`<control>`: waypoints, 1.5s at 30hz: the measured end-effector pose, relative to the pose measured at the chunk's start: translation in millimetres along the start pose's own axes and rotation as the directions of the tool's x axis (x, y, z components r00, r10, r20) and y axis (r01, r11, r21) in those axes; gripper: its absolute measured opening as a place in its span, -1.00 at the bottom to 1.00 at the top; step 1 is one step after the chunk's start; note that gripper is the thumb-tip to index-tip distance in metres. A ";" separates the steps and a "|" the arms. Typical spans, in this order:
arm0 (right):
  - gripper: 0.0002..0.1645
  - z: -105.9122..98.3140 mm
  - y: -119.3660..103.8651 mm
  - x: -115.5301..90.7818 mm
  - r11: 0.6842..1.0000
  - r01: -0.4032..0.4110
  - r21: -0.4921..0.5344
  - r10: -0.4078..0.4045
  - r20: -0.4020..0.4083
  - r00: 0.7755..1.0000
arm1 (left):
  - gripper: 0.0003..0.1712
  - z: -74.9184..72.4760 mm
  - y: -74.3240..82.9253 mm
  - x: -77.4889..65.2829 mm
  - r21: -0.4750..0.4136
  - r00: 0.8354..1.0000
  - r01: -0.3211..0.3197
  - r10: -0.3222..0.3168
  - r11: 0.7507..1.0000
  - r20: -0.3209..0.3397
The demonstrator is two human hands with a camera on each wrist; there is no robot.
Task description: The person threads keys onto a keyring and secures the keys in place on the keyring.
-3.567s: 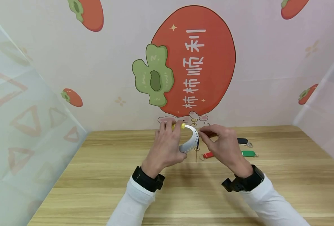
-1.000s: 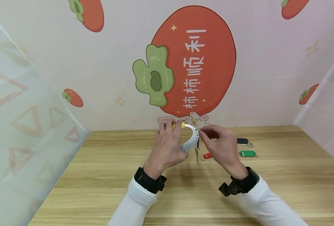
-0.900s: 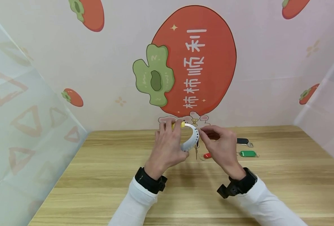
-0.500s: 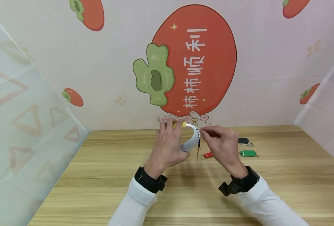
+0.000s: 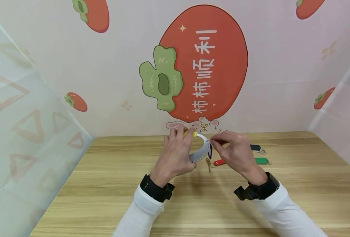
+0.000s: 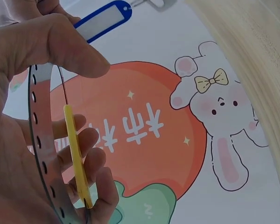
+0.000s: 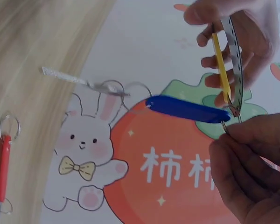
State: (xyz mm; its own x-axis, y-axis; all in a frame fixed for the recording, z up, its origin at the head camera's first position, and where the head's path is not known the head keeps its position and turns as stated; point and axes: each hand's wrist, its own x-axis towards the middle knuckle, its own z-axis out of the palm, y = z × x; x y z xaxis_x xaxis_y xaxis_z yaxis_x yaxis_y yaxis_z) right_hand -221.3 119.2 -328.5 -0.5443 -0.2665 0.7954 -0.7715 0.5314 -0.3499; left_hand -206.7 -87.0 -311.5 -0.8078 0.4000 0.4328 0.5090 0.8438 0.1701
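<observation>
Twice grasping above worktop (image 5: 89,184), near its far edge: with left hand (image 5: 176,149), gripping white perforated band (image 5: 200,153); with right hand (image 5: 240,151), pinching metal ring (image 7: 225,126) of blue key tag (image 7: 189,108).

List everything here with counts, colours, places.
Table: 1, brown, below
Backdrop: 1, whitish, behind table
Band: 1, silvery, above table
Bar: 1, yellow, beside band
Blue tag: 1, blue, beside band
Rings: several, silvery, on tags
Hanging key: 1, metallic, below band
Red tag: 1, red, on table
Green tag: 1, green, right of red
Dark tag: 1, blackish, behind green
Sleeves: 2, white, on arms
Straps: 2, black, on wrists
Left grip: 1, bare, holding band
Right grip: 1, bare, pinching ring
</observation>
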 end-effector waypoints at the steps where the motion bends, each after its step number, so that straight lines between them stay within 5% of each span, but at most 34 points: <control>1: -0.83 -1.1 0.1 0.0 1.000 0.001 -0.004 -0.001 0.008 1.000 | 0.15 0.1 0.4 0.2 0.002 1.000 -0.001 0.001 1.000 0.002; 11: -0.87 -4.3 0.6 0.9 1.000 -0.023 -0.004 0.023 0.034 0.999 | 0.14 2.8 2.5 0.3 -0.009 1.000 0.003 -0.003 1.000 -0.015; 33: -0.84 -0.3 0.4 0.8 0.995 0.042 -0.090 -0.043 -0.019 0.999 | 0.13 -2.8 0.9 -0.5 -0.092 0.995 0.057 -0.050 0.994 0.084; 40: -0.82 -4.0 1.4 1.5 0.995 -0.096 0.030 0.095 0.021 0.995 | 0.13 -5.5 -0.5 -1.0 -0.109 0.995 0.059 -0.050 0.992 0.085; 45: -0.89 -6.6 -0.3 2.7 0.963 -0.248 0.109 0.238 0.097 0.966 | 0.11 -6.4 -1.1 -1.4 -0.115 0.996 0.054 -0.045 0.992 0.078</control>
State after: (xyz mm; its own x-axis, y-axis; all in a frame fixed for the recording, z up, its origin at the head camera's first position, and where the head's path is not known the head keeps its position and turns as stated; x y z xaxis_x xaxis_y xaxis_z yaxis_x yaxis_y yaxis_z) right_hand -220.4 123.7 -323.0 -0.7418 -0.2091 0.6372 -0.6433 0.4901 -0.5882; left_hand -204.2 -90.8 -306.6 -0.8508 0.3880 0.3543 0.4952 0.8176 0.2939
